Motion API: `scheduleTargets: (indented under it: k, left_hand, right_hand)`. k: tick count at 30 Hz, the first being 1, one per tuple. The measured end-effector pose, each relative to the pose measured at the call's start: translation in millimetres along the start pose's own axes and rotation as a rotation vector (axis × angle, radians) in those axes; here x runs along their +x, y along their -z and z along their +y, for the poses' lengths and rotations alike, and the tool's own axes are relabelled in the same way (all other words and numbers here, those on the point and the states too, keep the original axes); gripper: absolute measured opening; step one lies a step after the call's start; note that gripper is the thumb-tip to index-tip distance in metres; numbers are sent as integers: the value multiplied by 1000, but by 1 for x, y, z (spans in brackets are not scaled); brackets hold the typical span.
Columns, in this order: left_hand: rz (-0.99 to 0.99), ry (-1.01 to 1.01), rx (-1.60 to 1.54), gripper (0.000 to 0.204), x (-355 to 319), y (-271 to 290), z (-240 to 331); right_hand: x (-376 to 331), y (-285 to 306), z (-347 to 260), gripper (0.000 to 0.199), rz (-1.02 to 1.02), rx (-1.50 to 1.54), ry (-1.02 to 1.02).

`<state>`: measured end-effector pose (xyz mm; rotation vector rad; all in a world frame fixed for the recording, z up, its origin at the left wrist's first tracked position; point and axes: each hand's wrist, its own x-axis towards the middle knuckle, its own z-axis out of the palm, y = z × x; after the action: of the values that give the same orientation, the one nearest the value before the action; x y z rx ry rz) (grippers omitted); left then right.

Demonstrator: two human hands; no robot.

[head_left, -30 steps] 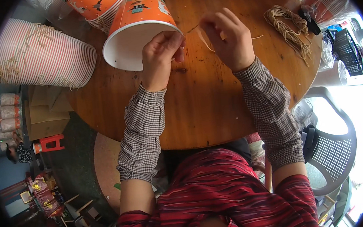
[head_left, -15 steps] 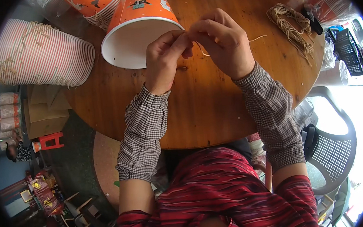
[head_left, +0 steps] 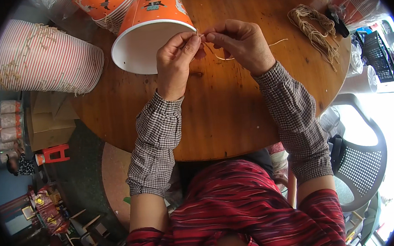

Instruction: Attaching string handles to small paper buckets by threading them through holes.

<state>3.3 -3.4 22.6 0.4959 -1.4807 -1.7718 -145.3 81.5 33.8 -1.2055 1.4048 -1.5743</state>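
Note:
An orange paper bucket (head_left: 154, 15) with a white inside lies tipped on its side, its mouth facing me. At the right end of its rim, my left hand (head_left: 177, 60) pinches a thin tan cord (head_left: 222, 58) between thumb and fingers. My right hand (head_left: 241, 43) is closed too, pinching the same cord close to the left fingertips. The cord's loose end runs out past the right hand over the table. Whether it passes through the bucket's wall is hidden by the fingers.
The round wooden table (head_left: 215, 121) carries a bundle of tan cords (head_left: 315, 32) at right. Stacked striped buckets (head_left: 48, 60) with cords stand at left, more orange buckets (head_left: 104, 7) behind. A grey chair (head_left: 359, 156) is at right, a red stool (head_left: 53, 154) at left.
My right hand has lowered slightly and its fingers have opened out a little, showing more of the cord. The bucket has shifted very slightly; my left hand stays nearly in place.

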Motion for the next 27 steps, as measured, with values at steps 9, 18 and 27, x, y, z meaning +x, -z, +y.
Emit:
scheduleTargets:
  k: [9,18,27]
  left_hand:
    - [-10,-100,128,15,1,-1,0]
    - [79,-209,260,6,0,-2,-3]
    - [59,-495,657,9,3,2,-6]
  right_hand:
    - [-5,-8,-4,12,140,-455,278]
    - [-6,-11,-5,10,100,-539,364]
    - [-4,-6,-1,9,101,-458,299]
